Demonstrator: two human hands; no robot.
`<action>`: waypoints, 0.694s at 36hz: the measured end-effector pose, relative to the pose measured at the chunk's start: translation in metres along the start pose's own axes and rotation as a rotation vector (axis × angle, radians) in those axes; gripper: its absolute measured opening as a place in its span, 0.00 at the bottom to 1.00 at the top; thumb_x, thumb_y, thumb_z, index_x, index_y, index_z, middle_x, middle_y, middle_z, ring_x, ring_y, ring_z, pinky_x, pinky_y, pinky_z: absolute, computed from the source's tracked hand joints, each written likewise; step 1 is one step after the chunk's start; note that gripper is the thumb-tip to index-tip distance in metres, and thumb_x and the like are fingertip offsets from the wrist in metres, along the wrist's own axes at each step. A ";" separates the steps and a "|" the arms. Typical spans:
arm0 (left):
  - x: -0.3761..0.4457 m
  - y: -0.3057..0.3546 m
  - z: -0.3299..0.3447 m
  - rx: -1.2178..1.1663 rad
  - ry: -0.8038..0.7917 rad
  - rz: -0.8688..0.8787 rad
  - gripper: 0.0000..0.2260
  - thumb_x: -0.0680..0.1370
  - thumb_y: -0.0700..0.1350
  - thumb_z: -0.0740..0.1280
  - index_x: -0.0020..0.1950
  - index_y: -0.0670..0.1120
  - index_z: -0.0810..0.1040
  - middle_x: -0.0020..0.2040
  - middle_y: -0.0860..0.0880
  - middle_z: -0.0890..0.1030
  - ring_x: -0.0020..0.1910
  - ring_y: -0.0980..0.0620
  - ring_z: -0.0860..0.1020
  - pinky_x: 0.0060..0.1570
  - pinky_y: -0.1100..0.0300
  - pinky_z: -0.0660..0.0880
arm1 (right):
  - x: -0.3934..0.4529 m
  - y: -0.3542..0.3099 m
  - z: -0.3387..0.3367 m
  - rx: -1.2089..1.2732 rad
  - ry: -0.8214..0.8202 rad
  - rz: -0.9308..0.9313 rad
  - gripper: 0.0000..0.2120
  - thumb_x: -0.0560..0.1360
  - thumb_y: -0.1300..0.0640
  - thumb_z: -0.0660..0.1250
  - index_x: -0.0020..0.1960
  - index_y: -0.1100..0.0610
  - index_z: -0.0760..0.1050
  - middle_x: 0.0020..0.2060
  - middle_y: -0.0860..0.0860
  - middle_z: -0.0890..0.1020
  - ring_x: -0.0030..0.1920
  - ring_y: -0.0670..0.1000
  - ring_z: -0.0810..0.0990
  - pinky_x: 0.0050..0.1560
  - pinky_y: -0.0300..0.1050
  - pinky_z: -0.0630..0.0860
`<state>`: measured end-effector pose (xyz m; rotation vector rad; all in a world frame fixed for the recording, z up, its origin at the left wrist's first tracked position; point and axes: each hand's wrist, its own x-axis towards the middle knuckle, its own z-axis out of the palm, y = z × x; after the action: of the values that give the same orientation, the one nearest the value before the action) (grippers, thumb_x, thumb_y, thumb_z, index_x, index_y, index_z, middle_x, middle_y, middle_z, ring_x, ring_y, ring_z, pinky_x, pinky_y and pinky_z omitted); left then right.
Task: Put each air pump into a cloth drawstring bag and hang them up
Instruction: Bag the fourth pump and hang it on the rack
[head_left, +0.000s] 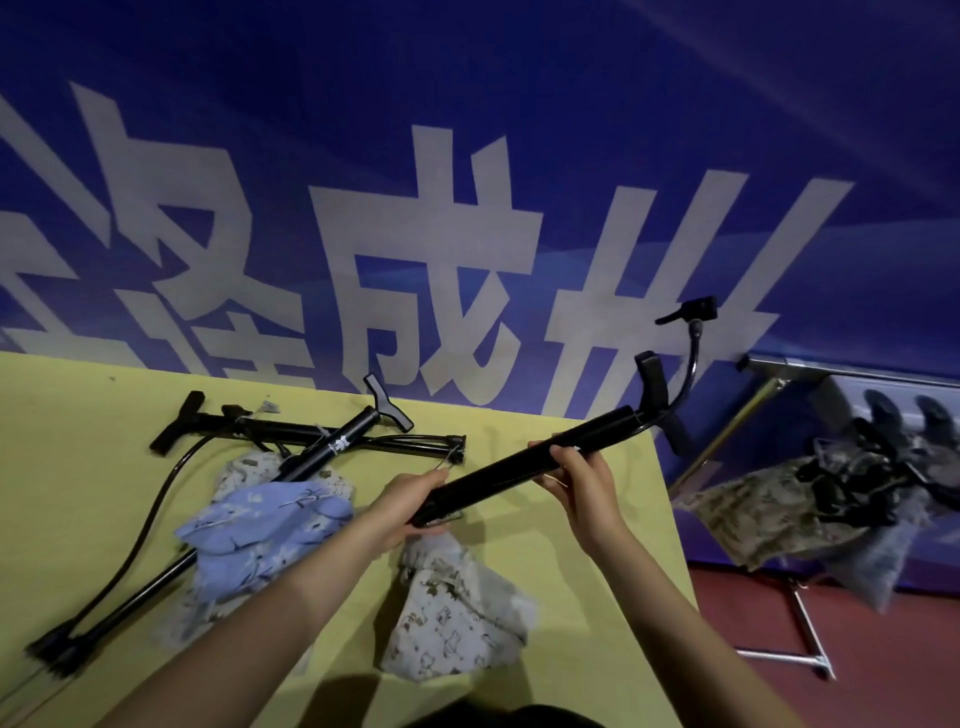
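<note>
Both hands grip the black air pump (524, 467): left hand (415, 499) curled round its foot end, right hand (576, 473) round mid-barrel. Rigid, probably fairly light; beyond the right hand its hose (685, 379) flops, so hold the barrel

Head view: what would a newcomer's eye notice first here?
First, the black air pump held in the centre by the left hand and the right hand, above a yellow table. Behind it, huge white characters fill a blue banner. At right, filled bags hang from a metal rack.
</note>
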<state>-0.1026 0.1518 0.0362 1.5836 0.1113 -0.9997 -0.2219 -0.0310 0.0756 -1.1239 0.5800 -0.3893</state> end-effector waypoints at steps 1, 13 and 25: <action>0.000 0.002 0.003 0.029 0.018 0.011 0.17 0.79 0.50 0.66 0.57 0.35 0.77 0.54 0.35 0.80 0.51 0.40 0.81 0.53 0.45 0.79 | 0.000 0.000 -0.002 0.018 -0.016 -0.003 0.04 0.79 0.66 0.59 0.51 0.60 0.71 0.50 0.62 0.83 0.51 0.57 0.83 0.45 0.44 0.81; -0.010 -0.007 0.029 0.061 0.084 0.167 0.07 0.78 0.44 0.67 0.50 0.43 0.82 0.46 0.41 0.82 0.38 0.46 0.79 0.30 0.59 0.77 | -0.004 0.018 -0.019 0.082 -0.196 0.201 0.37 0.54 0.40 0.82 0.53 0.62 0.77 0.49 0.59 0.83 0.53 0.54 0.83 0.52 0.51 0.79; -0.006 -0.017 0.036 0.176 0.034 0.169 0.08 0.79 0.47 0.66 0.48 0.46 0.83 0.43 0.42 0.81 0.37 0.45 0.79 0.34 0.59 0.72 | -0.014 0.046 -0.019 -0.004 -0.097 0.210 0.12 0.77 0.62 0.66 0.58 0.67 0.77 0.52 0.62 0.83 0.54 0.57 0.82 0.50 0.47 0.79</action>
<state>-0.1351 0.1288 0.0291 1.7395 -0.0886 -0.8700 -0.2447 -0.0189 0.0310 -1.0675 0.6068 -0.1518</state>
